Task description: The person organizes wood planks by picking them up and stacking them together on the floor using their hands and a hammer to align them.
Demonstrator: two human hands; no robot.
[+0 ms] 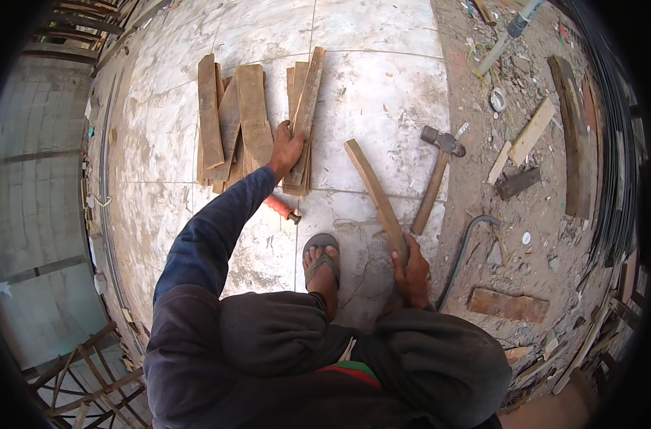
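Dark shirt (261, 400) nearest, the right hand (412, 277) grips a stick (377, 194) while the left hand (287, 151) seemingly clasps a plank (311, 96).

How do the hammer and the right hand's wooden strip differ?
The hammer has a dark metal head; the wooden strip shows none. The hammer's handle looks rounded, the wooden strip squared. The hammer's far end slants right; the wooden strip, gripped by the right hand, slants left. Both show brown wood.
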